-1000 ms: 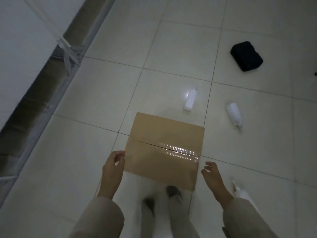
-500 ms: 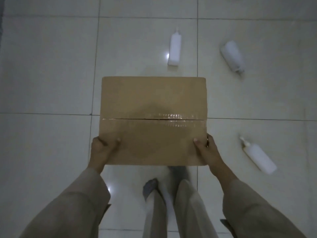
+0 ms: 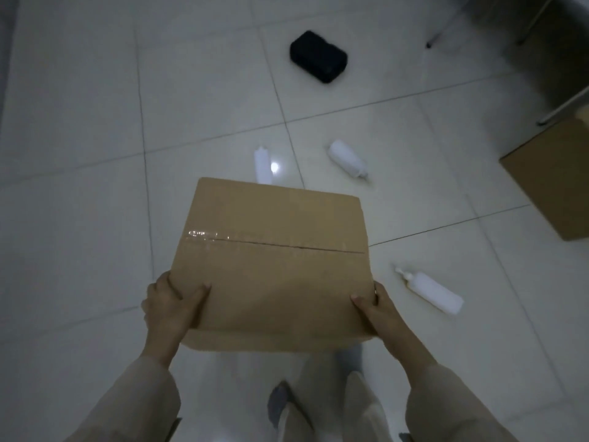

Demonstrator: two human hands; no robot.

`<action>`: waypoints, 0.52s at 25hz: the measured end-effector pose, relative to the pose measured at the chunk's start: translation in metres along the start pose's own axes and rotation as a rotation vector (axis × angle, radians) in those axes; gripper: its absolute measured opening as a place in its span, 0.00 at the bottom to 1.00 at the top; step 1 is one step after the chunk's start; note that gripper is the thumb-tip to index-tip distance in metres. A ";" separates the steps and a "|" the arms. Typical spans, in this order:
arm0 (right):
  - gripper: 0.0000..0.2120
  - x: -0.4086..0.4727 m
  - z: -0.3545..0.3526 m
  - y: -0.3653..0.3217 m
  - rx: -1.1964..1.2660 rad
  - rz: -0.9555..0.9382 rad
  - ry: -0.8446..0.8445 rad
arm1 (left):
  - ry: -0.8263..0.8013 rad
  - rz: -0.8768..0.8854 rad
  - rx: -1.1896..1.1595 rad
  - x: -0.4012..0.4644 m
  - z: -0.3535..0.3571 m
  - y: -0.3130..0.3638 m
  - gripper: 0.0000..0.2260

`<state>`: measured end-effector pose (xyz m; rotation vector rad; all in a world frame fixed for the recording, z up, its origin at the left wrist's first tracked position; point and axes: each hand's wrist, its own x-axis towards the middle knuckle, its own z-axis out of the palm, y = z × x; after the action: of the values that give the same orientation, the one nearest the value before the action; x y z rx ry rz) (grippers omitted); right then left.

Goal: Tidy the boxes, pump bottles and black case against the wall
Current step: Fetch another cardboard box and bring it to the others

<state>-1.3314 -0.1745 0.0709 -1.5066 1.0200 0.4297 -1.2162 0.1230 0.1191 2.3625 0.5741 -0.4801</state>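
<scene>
Nearest the camera: two pale sleeves and trouser legs, blurred; feet hard to make out in the dim light. Left hand (image 3: 169,306) grips the near left corner of the cardboard box (image 3: 274,263), thumb on top, fingers curled under and hidden. Right hand (image 3: 377,309) grips the near right corner likewise, thumb on the lid, fingers out of sight beneath. Box held level above the floor, taped seam across its lid.

Right of the right hand's fingers, on the floor: white pump bottle (image 3: 430,291), lying on its side. Beyond the box's far edge: second bottle (image 3: 263,164), its lower end hidden behind the box; third bottle (image 3: 347,157) lying tilted just to its right, well apart from the first. Far right: second cardboard box (image 3: 554,173), cut off by the frame edge.

Farthest: black case (image 3: 318,57) on the tiles, alone. Top right corner: thin metal legs of furniture, dark and unclear.

Surface: glossy pale floor tiles (image 3: 79,154), dark grout lines, one light reflection beside the second bottle.
</scene>
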 end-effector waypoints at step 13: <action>0.29 -0.085 -0.330 0.066 0.503 0.050 0.283 | -0.188 0.447 0.112 -0.216 0.165 0.276 0.43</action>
<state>-1.5227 -0.4469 0.1703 -1.1048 1.2765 -0.0170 -1.2861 -0.2372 0.2421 2.4186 -0.0717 -0.5277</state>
